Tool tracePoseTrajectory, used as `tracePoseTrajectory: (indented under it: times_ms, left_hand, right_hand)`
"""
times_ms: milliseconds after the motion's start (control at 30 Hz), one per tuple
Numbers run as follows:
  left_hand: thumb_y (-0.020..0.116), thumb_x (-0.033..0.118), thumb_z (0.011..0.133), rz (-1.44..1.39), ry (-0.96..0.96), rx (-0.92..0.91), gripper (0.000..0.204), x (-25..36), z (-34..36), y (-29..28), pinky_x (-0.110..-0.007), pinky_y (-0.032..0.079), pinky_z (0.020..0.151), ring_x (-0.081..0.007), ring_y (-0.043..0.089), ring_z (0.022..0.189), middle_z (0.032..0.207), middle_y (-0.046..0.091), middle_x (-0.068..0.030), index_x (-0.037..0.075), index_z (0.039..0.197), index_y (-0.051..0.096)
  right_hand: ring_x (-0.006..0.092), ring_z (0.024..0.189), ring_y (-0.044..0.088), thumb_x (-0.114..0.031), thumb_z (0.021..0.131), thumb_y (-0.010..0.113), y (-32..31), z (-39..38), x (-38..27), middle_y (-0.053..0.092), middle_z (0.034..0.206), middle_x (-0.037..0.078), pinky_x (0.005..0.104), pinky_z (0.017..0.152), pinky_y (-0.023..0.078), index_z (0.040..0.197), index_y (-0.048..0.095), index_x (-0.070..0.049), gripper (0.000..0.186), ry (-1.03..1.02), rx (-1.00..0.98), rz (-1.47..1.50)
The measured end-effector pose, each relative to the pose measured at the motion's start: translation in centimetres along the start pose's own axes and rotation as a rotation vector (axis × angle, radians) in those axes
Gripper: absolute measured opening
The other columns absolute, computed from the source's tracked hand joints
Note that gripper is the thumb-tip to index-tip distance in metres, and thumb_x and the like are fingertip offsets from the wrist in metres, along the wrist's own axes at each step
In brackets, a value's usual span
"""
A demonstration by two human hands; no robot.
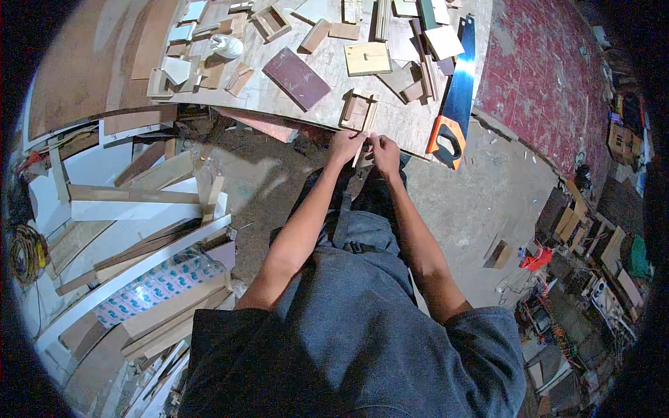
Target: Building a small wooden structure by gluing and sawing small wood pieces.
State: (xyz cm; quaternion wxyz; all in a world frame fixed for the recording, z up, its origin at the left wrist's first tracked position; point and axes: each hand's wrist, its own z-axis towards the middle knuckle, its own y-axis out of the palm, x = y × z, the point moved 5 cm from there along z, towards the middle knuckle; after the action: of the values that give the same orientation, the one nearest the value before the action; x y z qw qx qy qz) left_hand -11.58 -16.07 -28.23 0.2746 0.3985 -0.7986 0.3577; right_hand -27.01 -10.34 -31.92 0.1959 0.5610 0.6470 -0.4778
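Observation:
At the near edge of the worktable [324, 124], both of my hands are closed at a thin pale wooden strip [359, 160]. My left hand [345, 145] pinches it from the left. My right hand [385, 153] has its fingers bent against the strip from the right. Just beyond my fingers lies a small open wooden frame [358, 113] with a brown inside. The strip runs up toward its right side; whether they are joined I cannot tell. A handsaw [456, 104] with an orange and black handle lies to the right, its handle at the table edge.
A dark reddish board [296, 78], a pale yellow wood piece [368, 58], another small frame [270, 24] and a white spiral bulb [226, 46] lie on the table. Stacked boards [132, 195] fill the left floor. A worn red tabletop [543, 76] stands at right.

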Motion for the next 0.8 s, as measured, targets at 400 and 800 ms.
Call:
tracePoseTrajectory:
  times_ms: [400,800]
  left_hand:
    - [0.069,0.059,0.083,0.103,-0.291,0.165,0.06,-0.2,1.4,1.0,-0.05,0.055,0.089,-0.0409,0.07,0.104,0.111,0.073,-0.0246,0.003,0.104,0.078]
    - [0.068,0.055,0.086,0.242,-0.316,0.277,0.056,0.6,0.5,1.2,-0.05,0.056,0.088,-0.0411,0.07,0.105,0.111,0.073,-0.0236,0.006,0.112,0.076]
  right_hand:
    - [0.0173,0.057,0.068,-0.038,0.104,0.058,-3.6,-0.1,-1.0,0.069,0.069,0.009,0.0318,0.053,0.052,0.091,0.072,0.004,0.047,-0.034,0.085,-0.057]
    - [0.0241,0.065,0.067,-0.041,0.103,0.056,-7.1,-2.6,-2.1,0.072,0.074,0.017,0.0374,0.067,0.051,0.087,0.073,0.003,0.049,0.037,0.056,-0.074]
